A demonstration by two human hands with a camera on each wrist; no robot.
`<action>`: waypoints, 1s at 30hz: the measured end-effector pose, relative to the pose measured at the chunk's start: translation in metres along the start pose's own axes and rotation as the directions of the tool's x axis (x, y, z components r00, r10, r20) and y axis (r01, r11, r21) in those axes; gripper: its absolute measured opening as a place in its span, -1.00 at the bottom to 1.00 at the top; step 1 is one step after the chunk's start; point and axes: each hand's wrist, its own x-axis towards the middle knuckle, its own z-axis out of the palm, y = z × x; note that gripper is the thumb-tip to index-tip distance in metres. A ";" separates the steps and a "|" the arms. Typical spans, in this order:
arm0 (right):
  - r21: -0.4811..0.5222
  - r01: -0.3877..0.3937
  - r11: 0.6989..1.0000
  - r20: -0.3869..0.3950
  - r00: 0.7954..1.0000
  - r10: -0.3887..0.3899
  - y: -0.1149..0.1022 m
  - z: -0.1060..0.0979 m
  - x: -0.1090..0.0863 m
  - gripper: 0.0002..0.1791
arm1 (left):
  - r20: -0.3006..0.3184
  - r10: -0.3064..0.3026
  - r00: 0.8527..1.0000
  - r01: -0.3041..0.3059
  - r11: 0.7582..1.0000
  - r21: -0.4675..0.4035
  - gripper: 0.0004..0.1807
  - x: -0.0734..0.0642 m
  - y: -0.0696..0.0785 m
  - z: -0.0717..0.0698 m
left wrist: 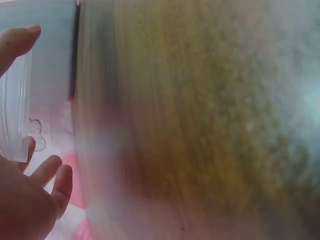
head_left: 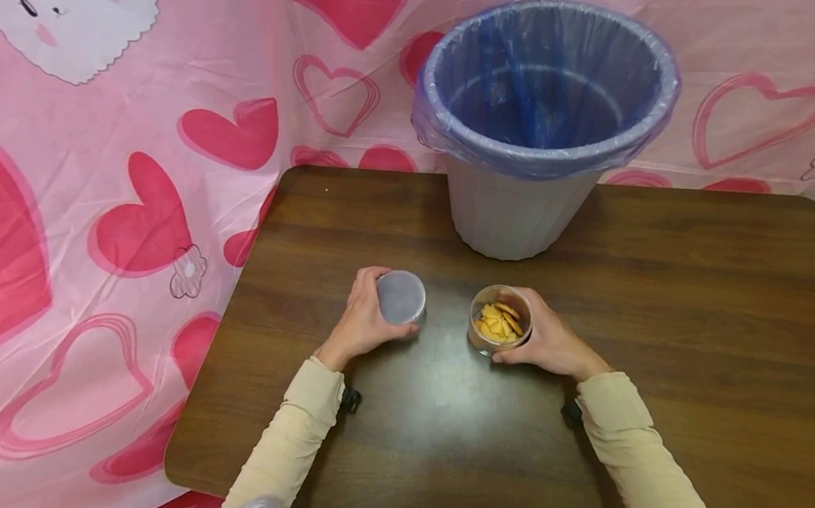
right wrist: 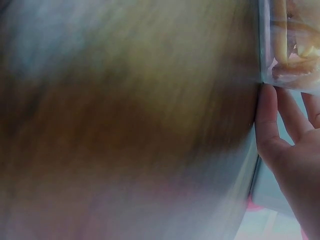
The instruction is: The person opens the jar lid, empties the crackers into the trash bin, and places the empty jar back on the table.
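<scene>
Left hand [head_left: 364, 323]: curls round a round translucent lid [head_left: 401, 296], left of frame centre in the head view.
Right hand [head_left: 549, 342]: grips a clear cup [head_left: 502, 329] of yellow-orange crackers [head_left: 498, 322], just right of centre, resting on the table [head_left: 687, 323].
Hard to make out: both wrist views are blurred; lid edge [left wrist: 14, 107] and cup [right wrist: 292, 45] are cut off by the frame.
Around: bin with blue liner [head_left: 543, 117] stands upper centre, behind the cup.
Backdrop: pink heart-print cloth [head_left: 102, 155].
</scene>
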 end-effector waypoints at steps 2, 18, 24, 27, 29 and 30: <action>0.007 0.001 1.000 -0.001 1.000 -0.001 0.000 0.000 0.000 0.02 | 0.000 -0.007 1.000 0.007 1.000 0.004 0.08 0.000 -0.002 -0.001; 0.033 0.003 0.999 0.005 1.000 -0.003 0.000 0.000 -0.001 0.01 | 0.075 -0.099 0.992 0.091 0.991 0.100 0.17 0.003 -0.010 -0.005; 0.039 0.006 0.999 0.004 1.000 -0.007 0.001 0.000 -0.001 0.01 | 0.102 -0.135 0.986 0.121 0.984 0.131 0.15 0.004 -0.012 -0.005; 0.044 0.006 0.999 0.006 1.000 -0.006 0.001 0.000 -0.001 0.01 | 0.114 -0.146 0.983 0.130 0.982 0.138 0.15 0.005 -0.012 -0.004; 0.045 0.005 0.999 0.008 1.000 -0.005 0.002 0.000 -0.001 0.01 | 0.121 -0.155 0.980 0.138 0.980 0.143 0.14 0.006 -0.011 -0.004; 0.045 0.005 0.999 0.008 1.000 -0.005 0.002 0.000 -0.001 0.01 | 0.124 -0.164 0.979 0.145 0.979 0.146 0.14 0.007 -0.011 -0.004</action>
